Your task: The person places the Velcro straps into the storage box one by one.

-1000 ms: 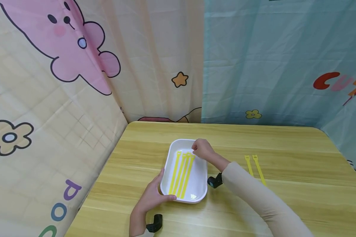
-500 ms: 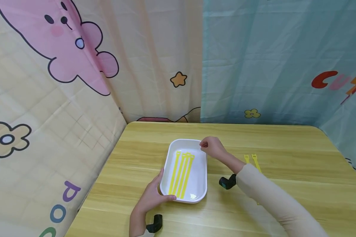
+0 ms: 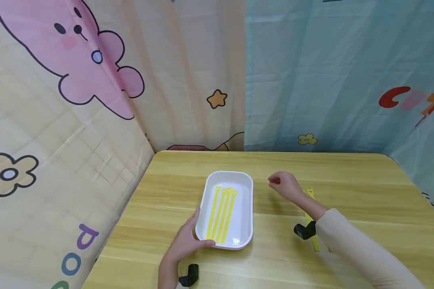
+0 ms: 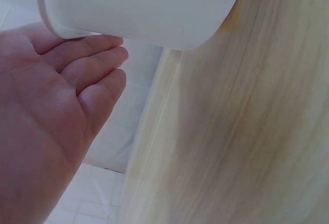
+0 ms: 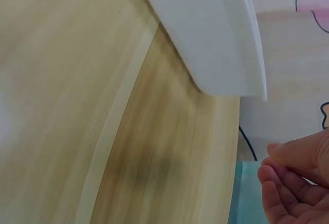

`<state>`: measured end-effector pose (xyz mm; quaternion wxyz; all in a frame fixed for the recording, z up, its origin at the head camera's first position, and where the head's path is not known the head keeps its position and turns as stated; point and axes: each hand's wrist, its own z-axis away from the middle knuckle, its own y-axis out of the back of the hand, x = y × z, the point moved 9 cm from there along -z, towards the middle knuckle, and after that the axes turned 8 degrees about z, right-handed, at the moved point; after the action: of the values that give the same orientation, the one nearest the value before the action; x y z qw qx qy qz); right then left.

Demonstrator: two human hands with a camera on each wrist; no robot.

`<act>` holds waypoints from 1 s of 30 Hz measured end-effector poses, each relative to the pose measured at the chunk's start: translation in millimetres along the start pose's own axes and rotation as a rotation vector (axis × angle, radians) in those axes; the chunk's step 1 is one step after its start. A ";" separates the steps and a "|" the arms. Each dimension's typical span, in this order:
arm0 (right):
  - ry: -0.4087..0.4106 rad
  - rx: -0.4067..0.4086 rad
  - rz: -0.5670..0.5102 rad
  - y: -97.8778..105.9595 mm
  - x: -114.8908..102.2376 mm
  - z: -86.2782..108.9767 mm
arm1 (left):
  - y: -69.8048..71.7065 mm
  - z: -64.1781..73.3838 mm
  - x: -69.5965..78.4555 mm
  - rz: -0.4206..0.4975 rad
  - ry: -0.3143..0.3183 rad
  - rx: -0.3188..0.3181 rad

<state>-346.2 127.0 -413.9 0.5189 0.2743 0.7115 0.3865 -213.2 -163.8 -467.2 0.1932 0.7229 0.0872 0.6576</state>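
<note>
In the head view a white rectangular tray (image 3: 243, 216) stands on the table, with several yellow flat straps (image 3: 222, 214), slot-headed like cable ties, lying lengthwise side by side in its left half. My left hand (image 3: 188, 237) holds the tray's near left corner, thumb over the rim and fingers along the outer wall. The left wrist view shows those fingers (image 4: 97, 59) against the wall just under the rim. To the right of the tray my right hand (image 3: 285, 185) hangs over the table, fingers loosely curled and holding nothing. It is also empty in the right wrist view.
Partly hidden under the right forearm, another yellow strap (image 3: 315, 243) lies on the wooden table (image 3: 188, 162); a small tip of a further one peeks out beside the sleeve. Printed curtains (image 3: 188, 80) hang behind and to the left. Each wrist carries a black camera (image 3: 305, 230).
My right hand has moved from above the tray's far right corner off to the right, over bare table. The left hand, the tray and the straps in it have stayed put.
</note>
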 end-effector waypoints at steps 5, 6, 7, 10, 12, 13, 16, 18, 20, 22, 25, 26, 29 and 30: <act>-0.001 -0.012 0.020 6.1 21.8 8.0 | -0.5 1.1 -3.1 0.002 0.003 -0.003; 0.001 -0.008 0.022 7.7 26.1 9.4 | -0.3 1.4 -2.9 0.005 -0.001 -0.003; 0.003 -0.006 0.025 9.3 29.9 10.8 | 0.0 1.4 -3.0 0.005 -0.002 -0.002; 0.004 0.001 0.037 13.0 42.1 14.4 | 0.9 1.7 -2.9 0.003 0.007 0.001; 0.005 0.000 0.050 14.5 49.9 17.3 | 0.8 1.4 -2.3 0.010 0.001 0.000; 0.002 -0.005 0.056 15.0 53.7 19.0 | 0.5 1.2 -2.3 0.008 0.000 -0.002; -0.017 -0.024 0.074 14.6 65.8 24.0 | -0.3 0.8 -1.3 0.008 -0.011 -0.004; -0.032 -0.035 0.084 13.6 73.9 27.5 | -0.8 1.3 -0.8 0.006 -0.014 -0.005; -0.043 -0.046 0.091 13.3 80.4 30.1 | -0.8 1.8 -0.2 0.006 -0.014 -0.003; -0.056 -0.050 0.095 13.6 85.8 31.9 | -0.7 2.1 0.4 0.005 -0.012 -0.002; -0.077 -0.053 0.095 16.1 91.4 32.4 | -0.6 2.0 2.2 0.003 -0.020 -0.002; -0.088 -0.055 0.092 16.5 93.0 32.4 | -0.6 1.9 2.5 0.003 -0.024 -0.003; -0.114 -0.062 0.081 18.0 96.8 31.0 | -0.8 1.3 2.9 0.007 -0.030 -0.005; -0.119 -0.067 0.081 18.1 97.7 30.5 | -0.8 1.1 2.5 0.009 -0.027 -0.004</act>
<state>-347.8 222.3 -455.2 0.5532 0.3077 0.6544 0.4136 -211.7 -162.3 -465.3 0.1928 0.7317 0.0802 0.6489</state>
